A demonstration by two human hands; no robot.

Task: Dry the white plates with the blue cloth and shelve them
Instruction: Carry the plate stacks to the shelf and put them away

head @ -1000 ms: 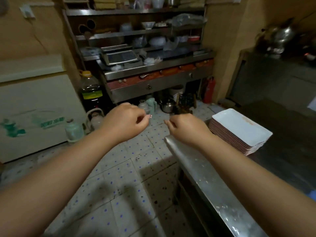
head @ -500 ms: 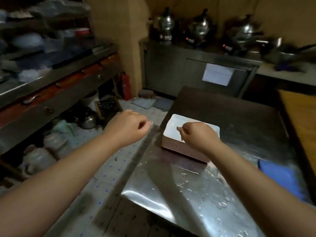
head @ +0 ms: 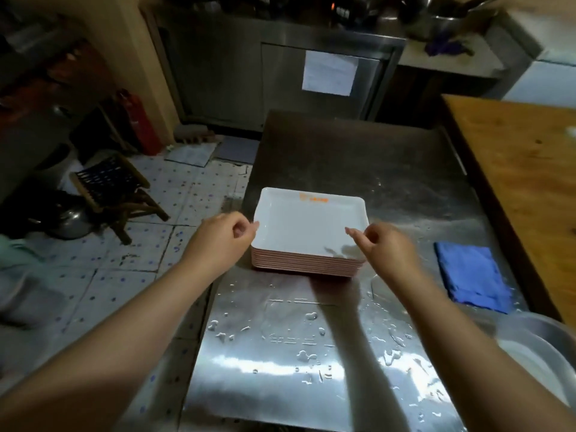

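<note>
Since half a second ago both hands have dropped to flank the plate stack (head: 308, 226) at the bench's (head: 343, 353) left edge: left hand (head: 219, 241) and right hand (head: 385, 247) loosely curled, empty. One blue cloth (head: 470, 277) lies near the right edge.

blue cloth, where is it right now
In the head view the folded blue cloth lies flat on the wet steel counter, right of the stack of white rectangular plates, beside the wooden board.
</note>
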